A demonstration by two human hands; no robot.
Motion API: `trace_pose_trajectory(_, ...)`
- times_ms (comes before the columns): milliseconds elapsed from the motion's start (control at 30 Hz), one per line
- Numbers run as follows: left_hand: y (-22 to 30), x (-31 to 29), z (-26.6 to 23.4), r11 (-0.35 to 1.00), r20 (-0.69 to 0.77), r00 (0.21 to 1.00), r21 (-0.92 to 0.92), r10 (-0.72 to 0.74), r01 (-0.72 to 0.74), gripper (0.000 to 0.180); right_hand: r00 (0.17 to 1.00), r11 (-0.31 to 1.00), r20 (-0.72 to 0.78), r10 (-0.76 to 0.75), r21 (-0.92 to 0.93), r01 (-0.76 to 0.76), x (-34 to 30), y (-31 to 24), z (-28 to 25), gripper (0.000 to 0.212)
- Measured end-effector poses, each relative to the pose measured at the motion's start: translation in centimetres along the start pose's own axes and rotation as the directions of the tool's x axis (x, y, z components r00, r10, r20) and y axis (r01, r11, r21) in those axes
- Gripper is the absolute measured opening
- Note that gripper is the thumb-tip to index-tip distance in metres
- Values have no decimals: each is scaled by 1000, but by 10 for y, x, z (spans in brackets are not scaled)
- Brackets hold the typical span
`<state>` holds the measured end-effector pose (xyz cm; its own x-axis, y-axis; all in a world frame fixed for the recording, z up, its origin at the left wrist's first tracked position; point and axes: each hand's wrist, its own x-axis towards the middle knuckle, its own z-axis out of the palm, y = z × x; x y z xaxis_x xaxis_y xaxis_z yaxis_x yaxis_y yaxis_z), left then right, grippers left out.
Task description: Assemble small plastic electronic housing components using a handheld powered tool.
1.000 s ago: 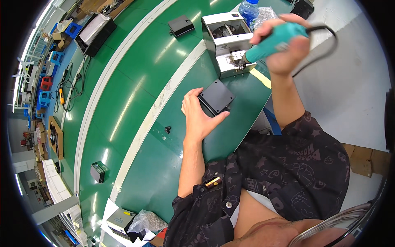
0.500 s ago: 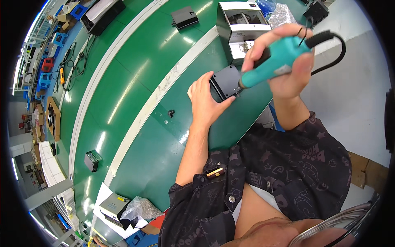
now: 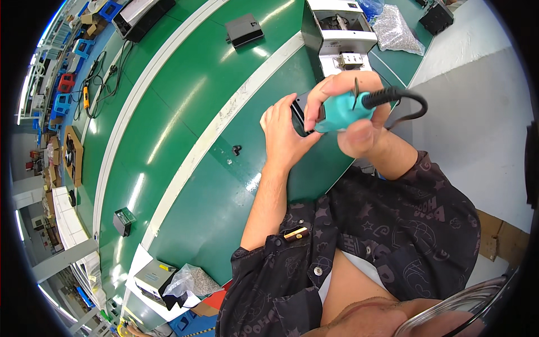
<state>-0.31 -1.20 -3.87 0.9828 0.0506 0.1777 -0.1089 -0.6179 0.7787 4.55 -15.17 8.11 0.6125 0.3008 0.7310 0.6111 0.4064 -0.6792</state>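
My right hand [image 3: 360, 139] is wrapped round a teal electric screwdriver [image 3: 343, 112], whose black cable loops off to the right. The tool stands nearly end-on to the view, over a flat black box [image 3: 298, 112] on the green bench. Its tip and most of the box are hidden behind the tool and my fingers. On the box's left side, my left hand [image 3: 282, 135] grips the edge, fingers along the far side and thumb at the near corner. A small black part [image 3: 237, 150] lies on the bench left of my left forearm.
A white-and-black machine [image 3: 347, 42] stands just beyond the box, beside a silvery bag [image 3: 396, 31]. Across the white strip sits another black box [image 3: 244, 31]. At the lower left are a small dark box [image 3: 122, 222] and a clear bag of small parts [image 3: 193, 281].
My right hand has brought the screwdriver left and swung it from a slant to nearly upright over the box, covering more of it. My left hand keeps its hold on the box.
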Motion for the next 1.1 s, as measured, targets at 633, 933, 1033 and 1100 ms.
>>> trace_pose_trajectory(633,3,53,-61,970,-220,947,12,-235,244,80,931,966,-280,-233,42,254,37,-22,-88,49)
trace_pose_trajectory(933,-102,179,-109,739,-330,741,162,-584,654,76,899,928,-320,-300,-316,197,66,17,-93,42)
trace_pose_trajectory(1033,-87,174,-103,874,-349,836,86,-424,479,75,951,961,-282,-125,-273,45,75,-3,-93,40)
trace_pose_trajectory(1100,-75,158,-108,898,-377,843,61,-383,436,75,966,972,-254,-52,-234,-10,74,-5,-84,40)
